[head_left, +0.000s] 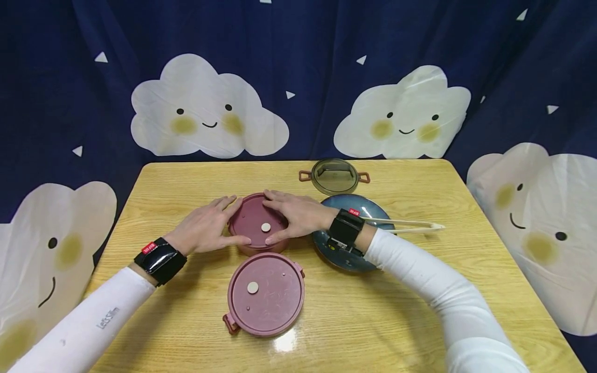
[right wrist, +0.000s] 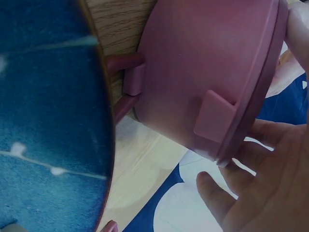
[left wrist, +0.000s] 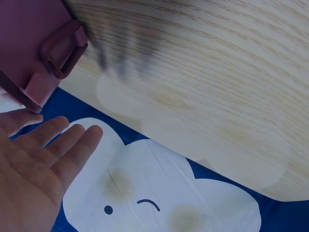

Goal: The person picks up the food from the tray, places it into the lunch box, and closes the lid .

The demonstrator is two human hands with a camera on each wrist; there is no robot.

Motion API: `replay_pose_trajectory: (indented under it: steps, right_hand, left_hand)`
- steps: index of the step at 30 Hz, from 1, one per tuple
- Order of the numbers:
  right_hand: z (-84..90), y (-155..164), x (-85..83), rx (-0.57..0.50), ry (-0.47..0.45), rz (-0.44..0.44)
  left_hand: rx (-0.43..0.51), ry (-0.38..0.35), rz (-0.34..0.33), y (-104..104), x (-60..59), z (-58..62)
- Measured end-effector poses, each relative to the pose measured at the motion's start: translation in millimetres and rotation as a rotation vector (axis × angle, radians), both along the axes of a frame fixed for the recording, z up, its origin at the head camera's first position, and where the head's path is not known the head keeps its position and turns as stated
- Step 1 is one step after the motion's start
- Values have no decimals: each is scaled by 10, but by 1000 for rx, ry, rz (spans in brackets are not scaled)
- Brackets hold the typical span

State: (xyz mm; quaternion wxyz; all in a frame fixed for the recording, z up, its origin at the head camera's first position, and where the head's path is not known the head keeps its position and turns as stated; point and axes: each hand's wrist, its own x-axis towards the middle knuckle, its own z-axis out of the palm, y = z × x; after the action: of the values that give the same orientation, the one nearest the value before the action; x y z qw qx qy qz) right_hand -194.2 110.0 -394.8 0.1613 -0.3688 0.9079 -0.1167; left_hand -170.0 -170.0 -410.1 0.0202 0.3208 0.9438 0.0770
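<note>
Two hands meet on the round maroon plastic lunch container (head_left: 258,225), which stands upright mid-table on the pale wooden table (head_left: 396,311). The left hand (head_left: 205,228) cups its left side with fingers spread and nearly straight; the right hand (head_left: 296,215) lies over the far rim, thumb at the near edge, fingers lightly curved along the lid. The lid looks seated, though whether its side clasp (right wrist: 133,79) is fastened cannot be told. Being round, the container has no long axis; it faces straight up. A second maroon round lidded container (head_left: 266,294) sits just in front, and a dark blue ceramic plate (head_left: 347,233) lies beside it on the right.
</note>
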Motion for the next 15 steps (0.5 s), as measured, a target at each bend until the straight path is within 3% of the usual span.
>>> replay_pose_trajectory:
  steps: [15]
  right_hand:
    - [-19, 1, 10, -28, -60, -8]
  left_hand:
    - [-2, 42, -5, 16, 3, 13]
